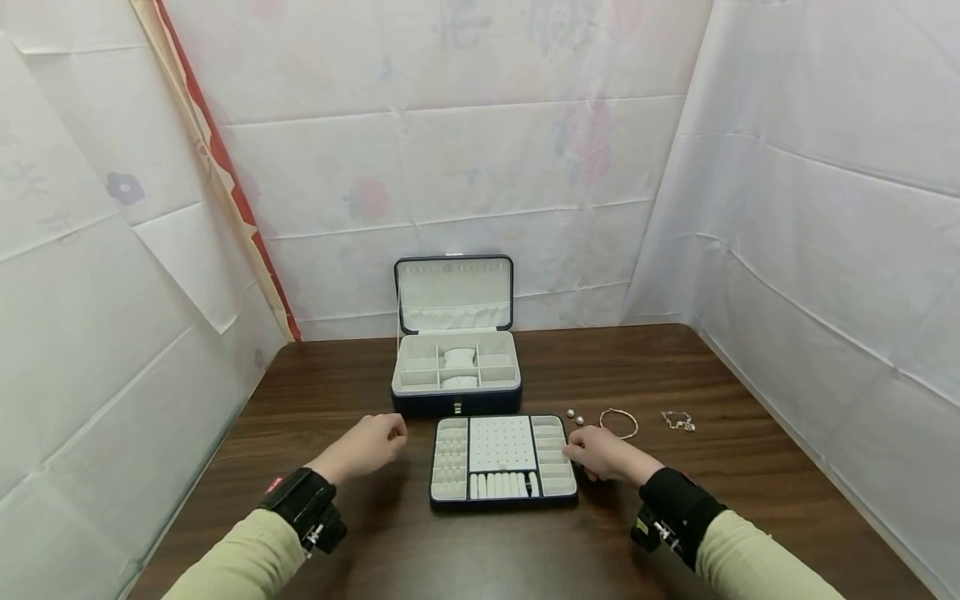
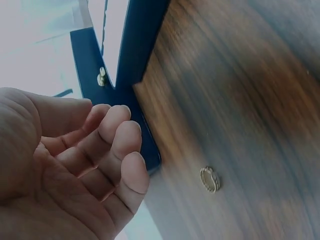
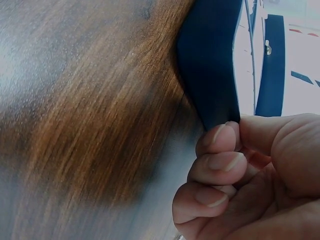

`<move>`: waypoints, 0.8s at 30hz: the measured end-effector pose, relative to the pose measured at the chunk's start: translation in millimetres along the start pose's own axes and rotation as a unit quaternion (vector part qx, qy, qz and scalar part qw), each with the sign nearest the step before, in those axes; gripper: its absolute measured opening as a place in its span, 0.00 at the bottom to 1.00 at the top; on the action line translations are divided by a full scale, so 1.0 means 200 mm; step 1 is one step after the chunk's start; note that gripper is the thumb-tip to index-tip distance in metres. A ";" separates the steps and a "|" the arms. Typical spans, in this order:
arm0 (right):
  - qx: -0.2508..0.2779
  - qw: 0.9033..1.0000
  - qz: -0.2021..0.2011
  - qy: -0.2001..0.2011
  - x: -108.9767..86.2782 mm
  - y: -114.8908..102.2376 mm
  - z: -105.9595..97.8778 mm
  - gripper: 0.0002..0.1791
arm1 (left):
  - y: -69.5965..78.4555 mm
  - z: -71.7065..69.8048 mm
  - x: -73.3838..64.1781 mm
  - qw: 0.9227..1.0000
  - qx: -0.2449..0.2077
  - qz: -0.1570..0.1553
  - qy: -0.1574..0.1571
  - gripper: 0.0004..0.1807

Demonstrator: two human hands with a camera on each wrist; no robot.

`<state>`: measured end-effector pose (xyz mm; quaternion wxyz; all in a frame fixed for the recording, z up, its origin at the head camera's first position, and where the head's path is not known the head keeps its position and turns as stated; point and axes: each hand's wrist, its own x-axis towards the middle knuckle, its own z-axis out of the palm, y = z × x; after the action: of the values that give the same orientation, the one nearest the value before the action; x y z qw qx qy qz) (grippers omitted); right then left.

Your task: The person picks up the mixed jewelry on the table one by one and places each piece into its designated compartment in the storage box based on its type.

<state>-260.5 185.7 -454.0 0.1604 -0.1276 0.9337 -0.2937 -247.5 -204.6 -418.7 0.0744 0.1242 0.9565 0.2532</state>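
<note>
A shallow jewelry tray (image 1: 495, 505) with a dark blue rim and white compartments lies in front of an open jewelry box (image 1: 427, 406). My right hand (image 1: 603, 454) pinches the tray's right edge between thumb and fingers; the right wrist view shows the thumb on top of the dark side wall (image 3: 210, 60). To the left of the tray, my left hand (image 1: 367, 446) hovers with loosely curled fingers and holds nothing. A gold-coloured ring (image 2: 215, 181) lies on the wood near it in the left wrist view.
Behind the tray, the box's lid (image 1: 455, 292) stands raised, with white cushions in its compartments. Right of the tray lie two small pearl-like pieces (image 1: 580, 420), a bangle (image 1: 637, 427) and a chain bracelet (image 1: 678, 424). White sheets (image 1: 480, 183) enclose the wooden table (image 1: 345, 367).
</note>
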 end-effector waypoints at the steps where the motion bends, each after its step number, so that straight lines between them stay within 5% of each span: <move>1: 0.000 1.000 -0.001 0.001 0.00 0.00 0.00 0.18 | -0.01 -0.01 0.00 1.000 -0.002 -0.003 -0.003 0.03; 12: 0.006 1.000 -0.011 0.001 0.00 0.00 0.00 0.18 | -0.09 -0.07 -0.02 1.000 0.008 -0.010 0.005 0.02; 17: 0.008 1.000 -0.015 0.000 0.00 0.00 0.00 0.18 | -0.14 -0.07 -0.03 0.998 0.049 0.004 0.026 0.01; 24: 0.002 1.000 -0.009 -0.001 0.00 0.00 0.00 0.18 | -0.21 -0.04 -0.03 0.994 0.099 -0.022 0.029 0.06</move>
<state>-260.9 186.4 -453.7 0.1585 -0.1356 0.9320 -0.2965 -250.8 -245.0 -431.6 0.0395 0.1025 0.9812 0.1590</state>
